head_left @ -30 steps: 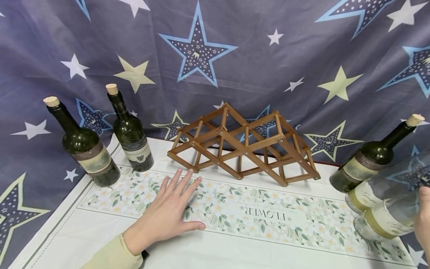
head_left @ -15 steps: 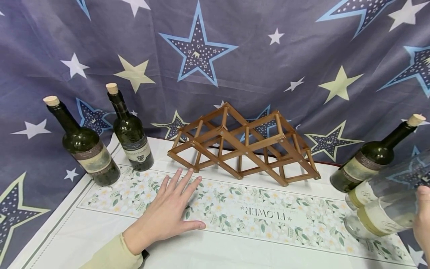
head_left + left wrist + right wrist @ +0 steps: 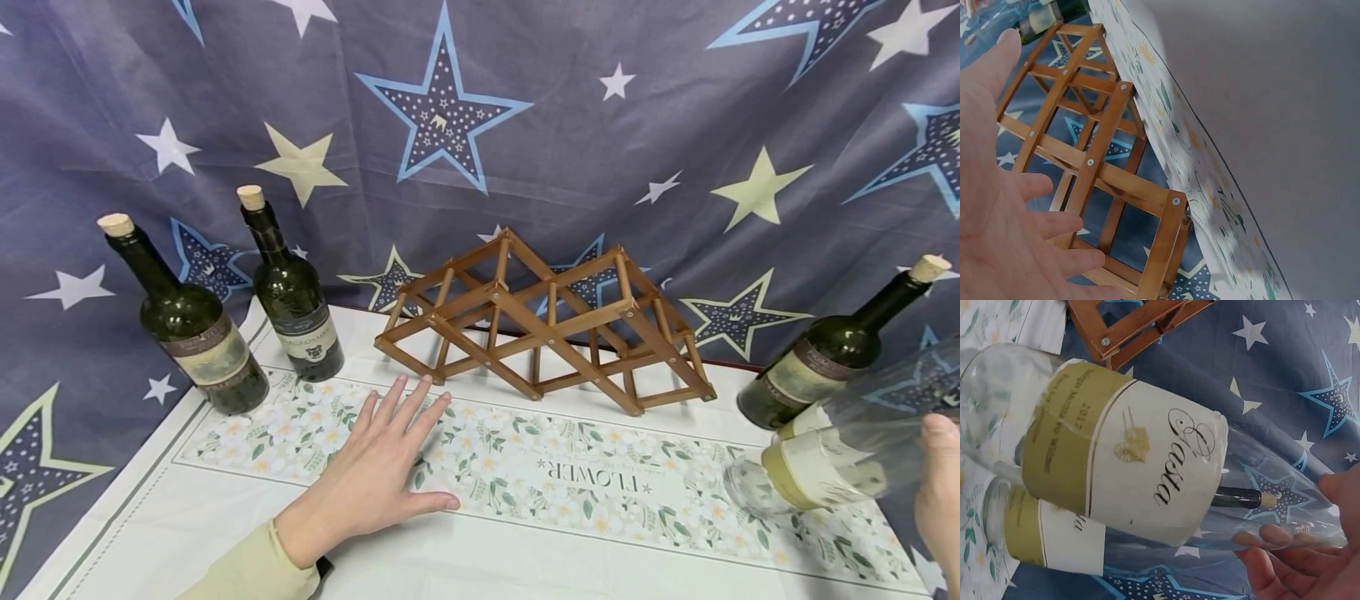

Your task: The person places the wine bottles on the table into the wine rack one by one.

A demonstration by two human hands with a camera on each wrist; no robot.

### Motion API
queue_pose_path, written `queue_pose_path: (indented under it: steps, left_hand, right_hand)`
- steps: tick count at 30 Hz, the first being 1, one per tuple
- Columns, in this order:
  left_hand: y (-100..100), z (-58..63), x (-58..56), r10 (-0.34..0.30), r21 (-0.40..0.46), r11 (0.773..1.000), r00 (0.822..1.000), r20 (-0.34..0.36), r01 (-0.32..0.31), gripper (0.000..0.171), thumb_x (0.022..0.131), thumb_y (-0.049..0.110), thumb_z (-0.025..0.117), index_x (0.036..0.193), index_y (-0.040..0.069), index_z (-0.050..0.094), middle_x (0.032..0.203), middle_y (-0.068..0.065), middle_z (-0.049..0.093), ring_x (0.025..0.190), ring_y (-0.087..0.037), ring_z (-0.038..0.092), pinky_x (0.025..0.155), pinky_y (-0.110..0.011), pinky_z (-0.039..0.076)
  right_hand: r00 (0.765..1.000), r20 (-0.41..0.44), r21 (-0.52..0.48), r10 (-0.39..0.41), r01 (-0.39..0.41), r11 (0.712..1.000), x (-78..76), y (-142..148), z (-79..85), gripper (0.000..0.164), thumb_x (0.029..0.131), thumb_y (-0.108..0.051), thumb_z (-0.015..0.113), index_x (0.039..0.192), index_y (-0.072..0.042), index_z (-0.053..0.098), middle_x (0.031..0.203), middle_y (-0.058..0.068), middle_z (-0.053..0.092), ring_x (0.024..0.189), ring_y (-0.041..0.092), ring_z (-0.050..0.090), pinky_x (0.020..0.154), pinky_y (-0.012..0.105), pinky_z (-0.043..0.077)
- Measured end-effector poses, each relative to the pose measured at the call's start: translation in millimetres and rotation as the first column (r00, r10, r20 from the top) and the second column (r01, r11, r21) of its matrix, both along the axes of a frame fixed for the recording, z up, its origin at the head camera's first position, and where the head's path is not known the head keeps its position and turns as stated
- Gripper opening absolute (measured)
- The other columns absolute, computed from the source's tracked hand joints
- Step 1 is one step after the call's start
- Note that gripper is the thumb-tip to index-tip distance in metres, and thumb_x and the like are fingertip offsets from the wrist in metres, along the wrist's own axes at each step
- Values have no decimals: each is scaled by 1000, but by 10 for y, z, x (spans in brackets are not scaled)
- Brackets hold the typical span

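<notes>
At the right edge of the head view my right hand (image 3: 942, 500) grips a clear glass wine bottle (image 3: 802, 471) near its neck. The bottle leans, its base pointing left over the floral table runner (image 3: 600, 479). Its cream and gold label (image 3: 1129, 453) fills the middle of the right wrist view, with my fingers (image 3: 1304, 565) around the narrow end. A second clear bottle (image 3: 1054, 537) is partly hidden behind it. My left hand (image 3: 375, 471) lies palm down with spread fingers, holding nothing, in front of a wooden folding wine rack (image 3: 551, 342). The rack's visible slots hold no bottles.
Two dark green corked bottles, one (image 3: 202, 350) nearer the edge and one (image 3: 296, 321) beside it, stand left of the rack. Another green bottle (image 3: 813, 367) stands at the right behind the clear ones. A star-printed cloth (image 3: 540, 150) hangs behind the white-covered table.
My right hand has drawn the clear bottle leftward, and it tilts more, its base swinging left and up in the head view. The left hand, the rack and the green bottles stay put.
</notes>
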State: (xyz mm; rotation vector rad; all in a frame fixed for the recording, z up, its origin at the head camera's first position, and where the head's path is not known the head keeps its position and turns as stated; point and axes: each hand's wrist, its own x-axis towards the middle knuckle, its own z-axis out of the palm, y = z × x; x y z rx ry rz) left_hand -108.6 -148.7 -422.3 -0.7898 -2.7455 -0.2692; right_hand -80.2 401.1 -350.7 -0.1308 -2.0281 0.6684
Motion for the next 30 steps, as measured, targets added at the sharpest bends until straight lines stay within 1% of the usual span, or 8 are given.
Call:
queue_pose_path:
  steps: [1,5,8,11,15,22,25,30]
  left_hand:
    - [0,0,1,-1,2,1000,1000,0,1,119,70,89,54,163,23,17,167,-5,1,150,-34,-1,112,-66,14]
    - [0,2,-1,-4,6,1000,1000,-1,4,119,70,88,55,162,22,18,167,-5,1,150,-34,-1,112,-66,14]
    - [0,3,-1,-5,7,1000,1000,-2,5,119,71,88,55,162,22,19,167,-5,2,150,-34,0,112,-66,14]
    - [3,2,3,-3,6,1000,1000,-2,3,119,70,88,54,162,22,19,167,-5,2,150,-34,0,112,-66,14]
    - [8,5,6,0,2,1000,1000,1,0,119,71,88,54,162,22,19,167,-5,2,150,-34,0,112,-65,14]
    - [11,15,21,-4,7,1000,1000,14,4,118,72,87,55,163,23,17,167,-5,1,150,-34,0,113,-65,13]
    - [11,21,20,-5,7,1000,1000,12,5,118,72,87,56,163,22,17,167,-5,2,150,-34,0,113,-65,12]
    - [10,32,2,-14,7,1000,1000,8,14,117,72,86,56,162,19,20,166,-6,2,150,-35,1,113,-66,13]
  right_hand:
    - [1000,13,-33,4,-4,999,2,-6,-15,40,107,-14,41,111,25,52,96,-37,47,101,-24,37,104,14,27]
    - [999,48,-72,-4,7,997,-1,-35,-20,37,107,-15,41,109,19,56,98,-43,36,93,-24,38,88,9,32]
    - [998,59,-128,16,-8,992,0,-69,-5,22,106,-14,42,99,-13,62,96,-39,40,86,-24,40,74,2,28]
    - [998,52,-199,39,-28,980,6,-127,7,26,106,-15,45,105,-40,46,94,-35,47,82,-22,46,66,-1,31]
    - [999,47,-244,25,-13,970,16,-210,6,25,105,-17,51,100,-41,52,90,-35,53,77,-19,51,65,-1,37]
    - [991,123,-332,44,0,943,-3,-348,-13,13,103,-23,52,114,-25,56,93,-27,60,70,-9,55,63,4,43]
    - [981,182,-429,71,14,903,-26,-412,-17,15,103,-26,50,117,-21,54,96,-21,62,75,-10,60,60,7,45]
    - [981,141,-627,135,-17,779,-84,-513,-48,15,100,-26,57,109,-14,57,96,-10,66,79,-3,65,57,10,48]
